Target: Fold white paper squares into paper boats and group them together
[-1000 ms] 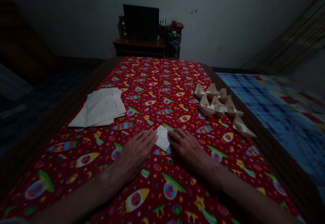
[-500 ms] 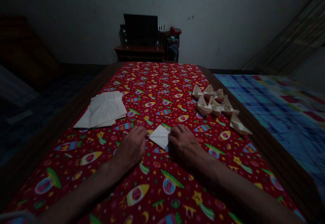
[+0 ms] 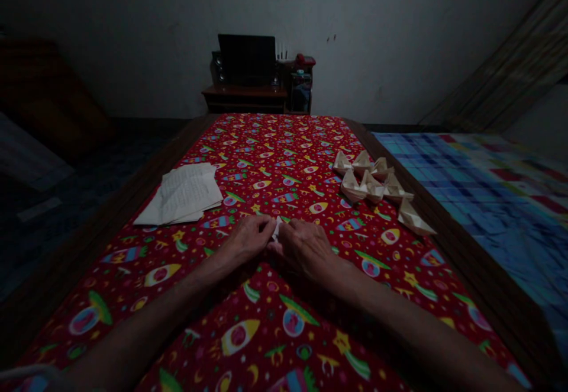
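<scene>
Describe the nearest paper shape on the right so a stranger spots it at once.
Find the red patterned cloth, then look right of the right hand to the group of pale folded paper shapes. Take the nearest paper shape: it sits alone in front, while the other six stand in two rows of three.

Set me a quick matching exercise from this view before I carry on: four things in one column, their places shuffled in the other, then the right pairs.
Things
1. Stack of paper sheets
2. Folded paper boats
3. Small white paper
4. Black screen

Places
A. Between the left hand and the right hand
B. On the brown desk
C. On the right side of the red cloth
D. On the left side of the red cloth

Pairs: 1-D, 2-C, 3-A, 4-B
</scene>
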The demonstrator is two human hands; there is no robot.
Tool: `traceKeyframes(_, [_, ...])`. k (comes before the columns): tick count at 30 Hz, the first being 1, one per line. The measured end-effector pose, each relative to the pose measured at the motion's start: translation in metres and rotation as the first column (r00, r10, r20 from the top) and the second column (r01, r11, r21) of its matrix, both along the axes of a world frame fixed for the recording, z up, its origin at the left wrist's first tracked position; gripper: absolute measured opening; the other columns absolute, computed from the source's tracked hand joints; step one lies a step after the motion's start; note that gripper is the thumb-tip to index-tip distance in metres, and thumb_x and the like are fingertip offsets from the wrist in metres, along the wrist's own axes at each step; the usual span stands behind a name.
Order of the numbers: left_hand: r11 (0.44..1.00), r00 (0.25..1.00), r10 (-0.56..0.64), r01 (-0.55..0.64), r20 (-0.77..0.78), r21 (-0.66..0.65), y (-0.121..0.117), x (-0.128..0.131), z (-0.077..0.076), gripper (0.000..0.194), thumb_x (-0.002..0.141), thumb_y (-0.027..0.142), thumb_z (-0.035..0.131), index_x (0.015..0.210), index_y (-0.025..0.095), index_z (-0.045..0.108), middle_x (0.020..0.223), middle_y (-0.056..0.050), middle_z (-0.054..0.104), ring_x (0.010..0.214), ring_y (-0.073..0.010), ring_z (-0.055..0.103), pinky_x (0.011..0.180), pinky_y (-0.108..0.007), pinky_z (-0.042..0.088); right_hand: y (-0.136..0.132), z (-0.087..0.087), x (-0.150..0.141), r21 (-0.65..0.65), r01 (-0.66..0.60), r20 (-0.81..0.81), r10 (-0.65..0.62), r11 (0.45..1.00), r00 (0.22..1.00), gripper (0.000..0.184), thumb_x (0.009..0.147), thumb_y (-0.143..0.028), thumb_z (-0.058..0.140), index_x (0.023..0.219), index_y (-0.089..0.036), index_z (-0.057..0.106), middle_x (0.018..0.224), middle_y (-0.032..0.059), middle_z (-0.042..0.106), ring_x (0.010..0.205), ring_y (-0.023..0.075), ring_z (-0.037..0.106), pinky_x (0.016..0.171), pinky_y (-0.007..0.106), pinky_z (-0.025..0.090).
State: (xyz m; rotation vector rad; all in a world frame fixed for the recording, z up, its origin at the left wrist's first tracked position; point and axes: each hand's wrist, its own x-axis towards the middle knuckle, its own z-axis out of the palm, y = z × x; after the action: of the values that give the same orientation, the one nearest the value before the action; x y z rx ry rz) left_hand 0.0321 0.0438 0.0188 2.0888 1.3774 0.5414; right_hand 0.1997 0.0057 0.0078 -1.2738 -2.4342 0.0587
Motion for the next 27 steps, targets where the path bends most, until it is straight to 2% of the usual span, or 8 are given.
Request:
traceKeyframes(4, [0.989, 0.984, -0.046, 0.021, 0.172, 0.144, -0.008, 0.002, 0.005, 0.036, 0.093, 0.033, 0.027, 0.087, 0.017, 0.059, 0.084, -0.003, 0.062, 0.081, -0.0158, 0.059, 0.076, -0.028, 0.046, 0.014, 0.003, -0.003, -0.247, 0.054, -0.409, -0.154, 0.968, 0.899, 0.028, 0.089, -0.030, 0.043, 0.074, -0.015, 0.062, 0.062, 0.0010, 0.059, 0.053, 0.0102, 0.048, 0.054, 0.022, 0.031])
traceKeyframes(7, [0.949, 0.984, -0.046, -0.012, 0.175, 0.315, -0.016, 0.001, 0.002, 0.030, 0.092, 0.032, 0.036, 0.114, 0.015, 0.049, 0.109, -0.010, 0.057, 0.101, -0.0188, 0.055, 0.088, -0.033, 0.046, 0.023, 0.006, 0.000, -0.547, -0.032, -0.678, -0.421, 0.836, 0.603, 0.030, 0.081, -0.037, 0.048, 0.063, -0.015, 0.058, 0.052, -0.0026, 0.051, 0.045, 0.0088, 0.043, 0.045, 0.020, 0.030])
traceKeyframes(10, [0.866, 0.986, -0.167, 0.158, -0.024, 0.475, -0.023, -0.002, -0.004, 0.052, 0.086, 0.037, 0.051, 0.130, 0.015, 0.036, 0.130, -0.015, 0.045, 0.122, -0.0248, 0.042, 0.100, -0.041, 0.039, 0.027, 0.004, 0.002, -0.673, -0.137, -0.721, -0.604, 0.727, 0.339, 0.027, 0.068, -0.040, 0.059, 0.057, -0.016, 0.053, 0.046, -0.0058, 0.044, 0.040, 0.0064, 0.037, 0.041, 0.019, 0.028])
traceKeyframes(13, [0.769, 0.935, -0.237, 0.347, -0.264, 0.537, -0.025, -0.006, -0.009, 0.064, 0.083, 0.034, 0.058, 0.138, 0.018, 0.029, 0.141, -0.013, 0.037, 0.132, -0.0285, 0.028, 0.109, -0.047, 0.027, 0.026, -0.002, 0.001, -0.708, -0.197, -0.705, -0.664, 0.678, 0.248, 0.025, 0.062, -0.039, 0.062, 0.058, -0.016, 0.052, 0.046, -0.0064, 0.045, 0.040, 0.0059, 0.038, 0.041, 0.019, 0.031])
traceKeyframes(18, [0.767, 0.947, -0.197, 0.311, -0.255, 0.562, -0.020, -0.009, -0.019, 0.033, 0.091, 0.017, 0.042, 0.124, 0.018, 0.045, 0.122, -0.010, 0.053, 0.117, -0.0233, 0.044, 0.099, -0.041, 0.038, 0.026, -0.011, 0.003, -0.746, -0.212, -0.658, -0.650, 0.632, 0.380, 0.021, 0.069, -0.034, 0.053, 0.058, -0.017, 0.048, 0.049, -0.0045, 0.047, 0.042, 0.0079, 0.043, 0.045, 0.021, 0.037])
traceKeyframes(20, [0.784, 0.948, -0.237, 0.316, -0.214, 0.534, -0.018, -0.011, -0.023, 0.020, 0.093, 0.017, 0.040, 0.107, 0.017, 0.055, 0.105, -0.008, 0.058, 0.101, -0.0205, 0.051, 0.088, -0.036, 0.045, 0.025, -0.011, 0.010, -0.749, -0.156, -0.604, -0.567, 0.644, 0.560, 0.021, 0.074, -0.031, 0.051, 0.058, -0.017, 0.050, 0.048, -0.0036, 0.047, 0.043, 0.0088, 0.044, 0.045, 0.021, 0.035])
traceKeyframes(23, [0.785, 0.926, -0.321, 0.378, -0.200, 0.491, -0.016, -0.015, -0.026, 0.018, 0.094, 0.018, 0.040, 0.096, 0.016, 0.058, 0.095, -0.007, 0.060, 0.090, -0.0186, 0.052, 0.079, -0.032, 0.047, 0.020, -0.007, 0.022, -0.484, 0.146, -0.259, -0.300, 0.863, 0.918, 0.018, 0.079, -0.031, 0.056, 0.070, -0.016, 0.057, 0.058, 0.0004, 0.055, 0.052, 0.0111, 0.048, 0.050, 0.022, 0.031])
traceKeyframes(27, [0.793, 0.907, -0.370, 0.421, -0.202, 0.440, -0.019, -0.020, -0.025, 0.021, 0.093, 0.017, 0.040, 0.104, 0.016, 0.058, 0.101, -0.008, 0.059, 0.096, -0.0194, 0.052, 0.084, -0.034, 0.046, 0.014, -0.007, 0.034, -0.033, 0.151, 0.083, -0.147, 0.988, 0.986, 0.013, 0.086, -0.027, 0.054, 0.093, -0.016, 0.059, 0.083, 0.0066, 0.060, 0.068, 0.0144, 0.050, 0.057, 0.024, 0.034])
